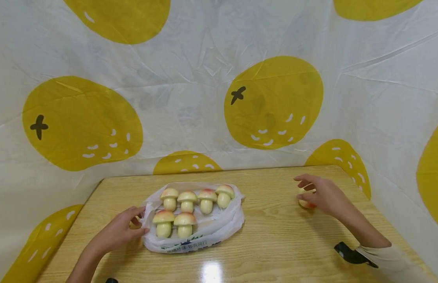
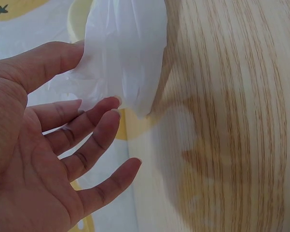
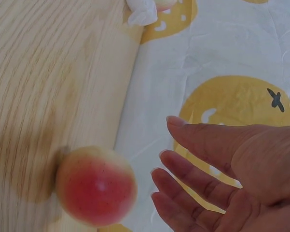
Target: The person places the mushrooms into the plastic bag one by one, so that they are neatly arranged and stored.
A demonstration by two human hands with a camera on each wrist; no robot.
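Observation:
A white plastic bag with dark printing lies spread on the table, its mouth facing up. Several toy mushrooms with pale stems and red-tinged yellow caps stand in two rows in it. My left hand is at the bag's left rim, thumb and fingers spread loosely; the left wrist view has the thumb touching the white plastic. Off to the right, my right hand hovers by a single toy mushroom, partly covering it. In the right wrist view a gap separates that mushroom's red cap from the relaxed fingers.
The wooden table reaches back to a white cloth printed with big yellow fruit, which hangs behind and at both sides. A dark band shows at the right sleeve.

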